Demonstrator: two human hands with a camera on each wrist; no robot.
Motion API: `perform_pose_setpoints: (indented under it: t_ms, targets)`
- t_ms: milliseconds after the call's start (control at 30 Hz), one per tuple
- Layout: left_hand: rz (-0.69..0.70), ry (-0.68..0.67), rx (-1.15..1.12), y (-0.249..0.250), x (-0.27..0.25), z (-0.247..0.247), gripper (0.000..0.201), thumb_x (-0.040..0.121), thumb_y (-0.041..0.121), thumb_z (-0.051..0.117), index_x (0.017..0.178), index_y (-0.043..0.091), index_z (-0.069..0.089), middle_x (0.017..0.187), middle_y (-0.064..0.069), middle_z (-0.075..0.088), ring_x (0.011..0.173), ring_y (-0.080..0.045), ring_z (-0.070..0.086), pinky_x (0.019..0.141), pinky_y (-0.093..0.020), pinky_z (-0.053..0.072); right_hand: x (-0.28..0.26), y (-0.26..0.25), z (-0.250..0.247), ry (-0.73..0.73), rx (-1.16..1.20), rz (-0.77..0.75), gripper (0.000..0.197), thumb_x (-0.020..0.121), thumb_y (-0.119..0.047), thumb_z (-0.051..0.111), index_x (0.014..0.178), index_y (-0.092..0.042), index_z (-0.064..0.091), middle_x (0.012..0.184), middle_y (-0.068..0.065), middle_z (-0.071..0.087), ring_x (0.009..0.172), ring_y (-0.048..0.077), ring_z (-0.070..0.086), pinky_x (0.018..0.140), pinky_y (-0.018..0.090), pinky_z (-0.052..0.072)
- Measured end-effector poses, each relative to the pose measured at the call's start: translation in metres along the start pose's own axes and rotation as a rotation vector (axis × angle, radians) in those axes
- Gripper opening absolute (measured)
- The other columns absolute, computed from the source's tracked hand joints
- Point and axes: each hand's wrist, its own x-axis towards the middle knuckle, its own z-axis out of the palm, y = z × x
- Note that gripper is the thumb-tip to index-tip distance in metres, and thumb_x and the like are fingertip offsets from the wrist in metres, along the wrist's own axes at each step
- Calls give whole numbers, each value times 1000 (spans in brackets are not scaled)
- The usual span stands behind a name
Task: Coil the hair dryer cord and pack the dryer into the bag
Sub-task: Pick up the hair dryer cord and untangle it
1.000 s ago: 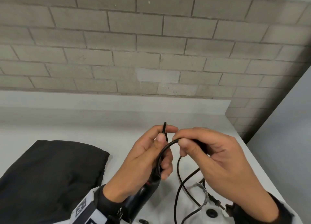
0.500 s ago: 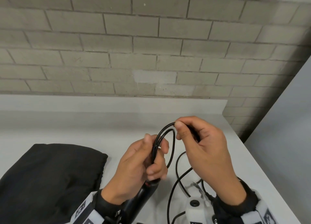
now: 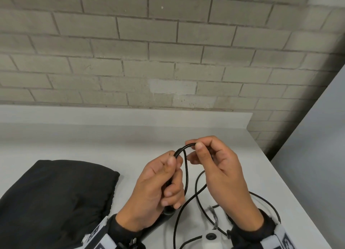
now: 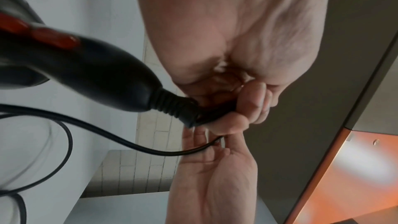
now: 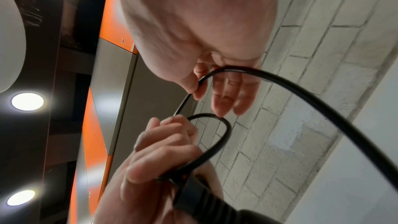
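A black hair dryer (image 4: 86, 67) with red buttons hangs below my left hand; only its handle end (image 3: 169, 212) shows in the head view. My left hand (image 3: 173, 166) grips the black cord (image 3: 186, 174) in small loops just past the ribbed strain relief (image 4: 174, 106). My right hand (image 3: 195, 146) pinches the cord between thumb and forefinger, close above the left thumb. From there the cord (image 5: 301, 96) arcs back down to the counter. The black bag (image 3: 56, 202) lies flat on the counter to the left.
The white counter (image 3: 93, 142) runs back to a grey brick wall (image 3: 168, 52). Its right edge (image 3: 298, 202) drops off beside a grey panel. Loose cord (image 3: 268, 202) trails on the counter by my right wrist.
My right hand lifted a length of cord, then brought it back down toward the left thumb, laying another loop there. The left hand kept its grip and sits a little lower.
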Motion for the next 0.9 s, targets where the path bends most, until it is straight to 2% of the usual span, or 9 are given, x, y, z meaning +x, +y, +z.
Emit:
perform_pose_setpoints:
  t_ms: [67,133,267,333,433,533,633,767,900]
  targets:
    - [-2,4,8,1,-1,-1,42,81,49,76,78,13,54,43,5,37,30,-4,30,42,-21,42,0,2,0,-48,2,35,18,98,-30,51,97,-23,67,97,-2,72,93,16,68,84,41,56]
    - [0,29,26,1,-1,-1,45,76,49,81,75,12,56,38,4,38,26,-5,33,41,-21,43,0,1,0,-93,45,75,19,99,-28,49,95,-19,65,97,1,73,92,18,70,81,40,57]
    - [5,101,35,1,-2,-2,47,66,53,86,75,12,65,33,-1,44,23,-12,45,41,-22,48,0,-4,-1,-72,194,138,17,94,-23,55,91,-8,64,76,8,70,56,22,64,53,28,51]
    - [17,71,41,0,-3,-3,44,71,53,82,81,13,68,37,-2,49,28,-13,50,46,-26,51,1,-4,-1,-18,200,130,16,90,-23,59,90,-9,67,68,7,66,49,21,57,49,26,47]
    - [42,-6,0,-1,-6,-6,37,87,46,71,95,10,67,49,-3,57,38,-17,58,59,-32,55,1,0,1,25,225,142,13,92,-19,60,89,-10,70,66,7,63,48,22,52,48,31,46]
    - [69,-2,23,-3,-7,-8,33,91,43,66,97,11,67,53,-3,59,45,-19,62,68,-35,54,1,3,3,25,221,165,13,93,-17,60,89,-11,71,66,7,63,49,22,51,48,32,46]
    - [88,39,-3,-7,-7,-5,34,89,44,69,94,11,66,50,-1,56,39,-17,58,59,-34,54,0,4,5,1,215,197,14,94,-20,59,89,-14,71,68,5,64,51,21,55,47,30,45]
    - [96,148,-92,-9,-6,-4,39,80,46,77,90,10,66,46,4,42,29,-8,38,46,-27,47,-4,14,7,-122,182,265,19,98,-25,52,96,-20,71,70,5,65,53,20,57,45,27,44]
    - [140,268,-155,-3,-4,-7,42,76,48,81,92,11,68,49,7,35,32,-4,32,42,-24,42,-20,33,3,-227,131,316,22,100,-28,47,100,-24,68,66,5,65,56,19,58,56,28,49]
